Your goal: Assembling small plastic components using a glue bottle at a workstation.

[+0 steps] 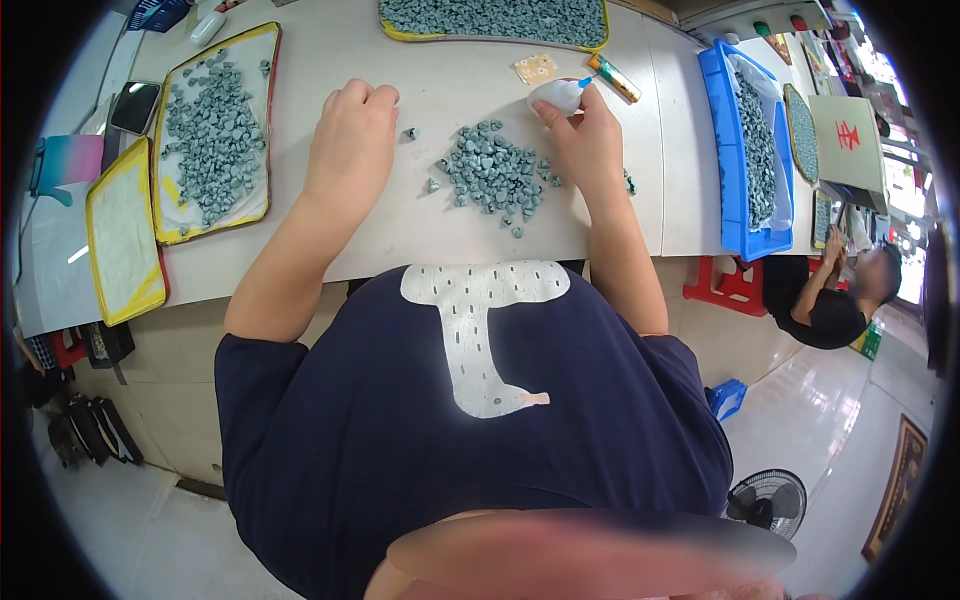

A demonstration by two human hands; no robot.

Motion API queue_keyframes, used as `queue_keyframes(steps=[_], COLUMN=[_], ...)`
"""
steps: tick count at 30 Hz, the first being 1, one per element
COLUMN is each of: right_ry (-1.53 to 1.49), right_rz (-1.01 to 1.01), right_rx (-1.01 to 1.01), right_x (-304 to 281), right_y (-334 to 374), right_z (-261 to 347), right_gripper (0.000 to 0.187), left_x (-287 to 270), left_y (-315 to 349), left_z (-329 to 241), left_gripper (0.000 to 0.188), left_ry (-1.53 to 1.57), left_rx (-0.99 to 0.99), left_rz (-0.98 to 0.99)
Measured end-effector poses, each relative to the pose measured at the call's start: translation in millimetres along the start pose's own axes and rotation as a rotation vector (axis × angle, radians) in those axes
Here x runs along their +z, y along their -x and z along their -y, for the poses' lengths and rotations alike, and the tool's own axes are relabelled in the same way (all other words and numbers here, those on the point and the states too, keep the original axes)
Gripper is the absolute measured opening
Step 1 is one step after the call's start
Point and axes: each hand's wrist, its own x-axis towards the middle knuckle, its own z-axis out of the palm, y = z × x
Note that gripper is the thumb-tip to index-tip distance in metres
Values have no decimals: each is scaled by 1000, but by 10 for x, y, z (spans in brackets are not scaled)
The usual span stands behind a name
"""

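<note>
In the middle of the table lies a pile of small grey-green stone-like pieces (pixel 490 172). My right hand (pixel 590 140), at the pile's right side, is wrapped round a small white squeeze bottle (pixel 556 97) with a blue tip, tilted toward the upper right. To the left of the pile, my left hand (pixel 352 140) is closed with its fingers curled down and away from view; anything in them is hidden. One loose piece (pixel 411 134) lies just right of this hand.
A yellow-edged tray (pixel 272 60) of similar pieces stands at left beside another yellow-edged tray (pixel 128 230). At the far edge sits a full tray (pixel 500 42). A blue bin (pixel 735 200) holds more at right. Beyond it sits another person (pixel 835 305).
</note>
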Motion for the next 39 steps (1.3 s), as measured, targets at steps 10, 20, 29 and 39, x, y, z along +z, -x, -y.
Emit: queue_keyframes(steps=[10, 20, 29, 39], right_ry=[-3, -81, -124, -174], right_rz=[34, 50, 80, -10], right_rx=[2, -28, 36, -127], right_x=[-14, -23, -45, -35], right_y=[10, 36, 66, 74], right_z=[-37, -58, 22, -20], right_gripper=[41, 36, 36, 33], left_x=[115, -195, -158, -46], left_y=[52, -153, -78, -72], left_z=[-108, 184, 126, 120], left_gripper=[14, 12, 9, 7], left_ry=[352, 199, 66, 56], left_rx=[123, -33, 28, 103], left_rz=[315, 218, 379, 259])
